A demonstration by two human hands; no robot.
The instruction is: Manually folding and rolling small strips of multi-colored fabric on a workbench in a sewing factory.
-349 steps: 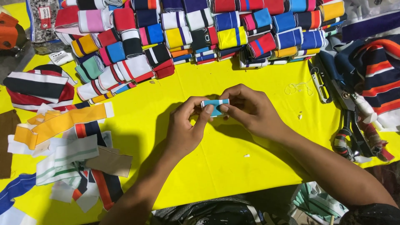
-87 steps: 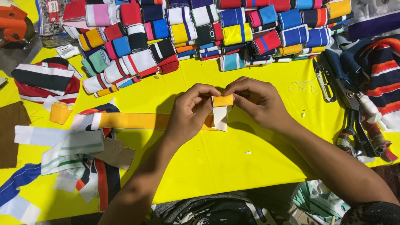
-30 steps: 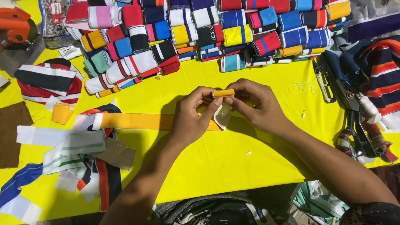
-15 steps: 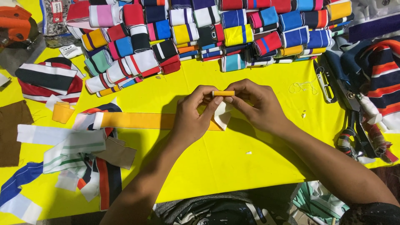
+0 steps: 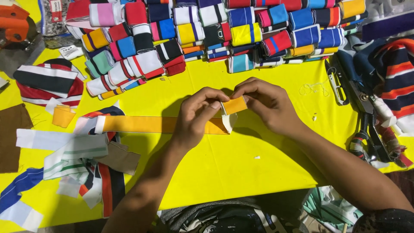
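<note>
A long orange fabric strip (image 5: 142,124) with white edges lies across the yellow table (image 5: 241,168). Its right end is folded up between my two hands. My left hand (image 5: 196,114) pinches the fold from the left with thumb and fingers. My right hand (image 5: 267,101) grips the folded orange end from the right. A white underside of the strip hangs just below the fold.
Several rolled fabric bundles (image 5: 215,30) in many colours are stacked along the far edge. Loose strips and scraps (image 5: 82,159) lie at the left. Large scissors (image 5: 366,129) and a small thread snip (image 5: 335,84) rest at the right, beside striped cloth (image 5: 396,77). An orange tool (image 5: 15,23) sits far left.
Both hands have stayed on the orange strip's end, and the fold has turned slightly. Well earlier, I held a small blue bundle, which now lies with the rolls.
</note>
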